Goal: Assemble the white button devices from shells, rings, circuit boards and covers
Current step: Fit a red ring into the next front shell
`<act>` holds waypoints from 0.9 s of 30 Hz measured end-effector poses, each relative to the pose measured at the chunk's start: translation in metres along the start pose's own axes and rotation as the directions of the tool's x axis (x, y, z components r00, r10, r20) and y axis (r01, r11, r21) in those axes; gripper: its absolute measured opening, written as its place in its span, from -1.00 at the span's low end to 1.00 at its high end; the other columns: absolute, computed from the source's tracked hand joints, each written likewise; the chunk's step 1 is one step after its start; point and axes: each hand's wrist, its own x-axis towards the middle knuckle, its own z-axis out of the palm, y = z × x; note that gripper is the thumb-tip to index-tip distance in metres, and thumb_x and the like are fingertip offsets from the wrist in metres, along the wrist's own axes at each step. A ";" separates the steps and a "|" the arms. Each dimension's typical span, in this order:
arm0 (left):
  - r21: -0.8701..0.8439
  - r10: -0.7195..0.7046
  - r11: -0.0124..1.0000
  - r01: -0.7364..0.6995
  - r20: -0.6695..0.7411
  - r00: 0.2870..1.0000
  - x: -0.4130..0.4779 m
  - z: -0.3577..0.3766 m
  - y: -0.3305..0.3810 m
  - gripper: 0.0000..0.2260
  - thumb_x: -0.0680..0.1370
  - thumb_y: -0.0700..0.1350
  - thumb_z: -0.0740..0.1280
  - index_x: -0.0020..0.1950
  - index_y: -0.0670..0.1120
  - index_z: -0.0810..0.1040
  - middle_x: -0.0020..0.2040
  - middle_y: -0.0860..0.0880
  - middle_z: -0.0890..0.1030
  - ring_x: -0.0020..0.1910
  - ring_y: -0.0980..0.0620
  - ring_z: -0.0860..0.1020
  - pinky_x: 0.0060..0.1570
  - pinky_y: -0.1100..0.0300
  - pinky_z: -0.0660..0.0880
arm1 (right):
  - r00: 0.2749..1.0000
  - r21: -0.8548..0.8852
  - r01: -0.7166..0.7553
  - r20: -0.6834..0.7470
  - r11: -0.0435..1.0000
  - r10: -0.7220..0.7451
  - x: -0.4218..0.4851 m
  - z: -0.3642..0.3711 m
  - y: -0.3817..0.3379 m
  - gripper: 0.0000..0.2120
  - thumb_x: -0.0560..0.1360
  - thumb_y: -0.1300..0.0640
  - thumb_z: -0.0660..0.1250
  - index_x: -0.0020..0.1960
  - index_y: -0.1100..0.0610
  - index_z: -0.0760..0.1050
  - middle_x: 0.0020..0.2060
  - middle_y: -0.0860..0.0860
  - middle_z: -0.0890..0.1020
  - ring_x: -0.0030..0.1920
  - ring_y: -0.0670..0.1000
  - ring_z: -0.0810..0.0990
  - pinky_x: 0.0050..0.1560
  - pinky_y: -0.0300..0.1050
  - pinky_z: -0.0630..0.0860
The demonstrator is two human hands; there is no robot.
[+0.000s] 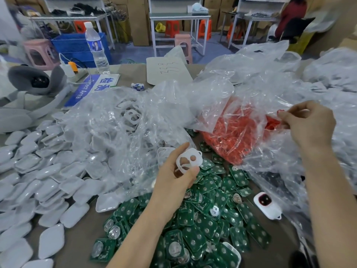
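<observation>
Shell [189,160], white, two-holed, is gripped by left hand [179,171] over heaped circuit boards [202,219]; lower edge hidden by thumb. Small red piece [279,112], hard to make out, is pinched by right hand [307,122] at bag of red rings [235,132]. More shells veiled by clear plastic [116,122]. Covers [38,180] are spread over tabletop [81,238] at left; assembled device [267,206] is laid right of boards.

Veiled, covered, cropped
Crumpled plastic bags [212,101] blur the red rings [231,130] and bagged shells [131,117]. The red piece [279,112] pinched by the right hand [309,124] is too small to tell. The left hand [173,182] hides part of its white shell [190,158]. Circuit boards [208,225] run off the bottom edge, covers [38,171] off the left.
</observation>
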 end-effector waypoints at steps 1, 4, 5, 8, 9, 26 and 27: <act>0.033 0.006 0.999 -0.006 0.012 1.000 0.000 -0.001 0.000 -0.56 0.56 -0.17 0.38 0.30 0.29 0.46 -0.03 0.23 0.61 -0.17 0.25 0.60 -0.15 0.37 0.53 | 0.999 0.032 0.025 -0.046 0.999 -0.023 -0.004 -0.002 -0.005 -0.86 0.41 0.18 0.49 -0.12 0.11 0.53 -0.23 0.16 0.68 -0.27 0.02 0.68 -0.05 0.00 0.62; 0.069 0.021 0.997 -0.024 0.037 0.999 -0.001 -0.001 0.001 -0.67 0.58 -0.19 0.33 0.19 0.23 0.45 -0.18 0.16 0.63 -0.30 0.20 0.55 -0.24 0.36 0.48 | 0.995 0.296 0.104 -0.023 0.950 -0.102 -0.033 -0.012 -0.029 -0.87 0.42 0.21 0.48 -0.11 0.04 0.58 -0.30 -0.01 0.69 -0.29 -0.03 0.70 -0.13 -0.10 0.65; 0.067 0.032 0.997 -0.034 0.037 0.999 -0.001 -0.001 0.002 -0.72 0.59 -0.22 0.31 0.15 0.15 0.45 -0.24 0.11 0.63 -0.35 0.17 0.53 -0.27 0.35 0.47 | 0.987 0.369 0.111 0.068 0.923 -0.147 -0.050 -0.012 -0.037 -0.87 0.42 0.22 0.48 -0.13 0.02 0.60 -0.31 -0.04 0.70 -0.29 -0.05 0.69 -0.17 -0.16 0.64; -0.039 0.049 0.998 -0.048 0.044 0.998 -0.002 -0.001 0.006 -0.77 0.60 -0.32 0.27 0.14 -0.02 0.46 -0.21 -0.05 0.69 -0.26 0.10 0.66 -0.18 0.37 0.53 | 0.854 0.442 -0.021 0.474 0.897 -0.213 -0.107 0.007 -0.057 -0.85 0.37 0.21 0.47 -0.14 -0.02 0.64 -0.26 -0.05 0.71 -0.26 -0.06 0.70 -0.20 -0.28 0.61; -0.108 0.048 0.993 -0.042 0.048 0.998 -0.001 0.000 0.007 -0.76 0.60 -0.35 0.27 0.17 -0.05 0.47 -0.16 -0.09 0.70 -0.19 0.06 0.70 -0.15 0.36 0.55 | 0.795 0.431 -0.060 0.566 0.900 -0.218 -0.121 0.017 -0.058 -0.84 0.37 0.23 0.47 -0.15 -0.03 0.65 -0.26 -0.04 0.71 -0.26 -0.06 0.70 -0.19 -0.28 0.61; -0.011 0.118 0.993 -0.118 0.112 0.987 0.002 -0.004 -0.001 -0.59 0.38 0.02 0.48 0.23 0.15 0.57 0.10 0.06 0.68 0.09 0.03 0.66 0.11 0.03 0.59 | 0.729 0.437 -0.152 0.656 0.886 -0.198 -0.132 0.033 -0.041 -0.87 0.29 0.11 0.49 -0.16 -0.03 0.69 -0.29 -0.01 0.71 -0.34 -0.07 0.63 -0.32 -0.34 0.52; -0.017 0.129 0.992 -0.128 0.111 0.985 0.002 -0.004 0.000 -0.63 0.37 0.02 0.48 0.17 0.14 0.59 0.06 0.05 0.69 0.04 0.03 0.67 0.07 0.04 0.61 | 0.720 0.452 -0.174 0.664 0.875 -0.200 -0.133 0.033 -0.040 -0.88 0.31 0.15 0.49 -0.16 0.00 0.70 -0.29 0.02 0.71 -0.34 -0.05 0.63 -0.31 -0.32 0.53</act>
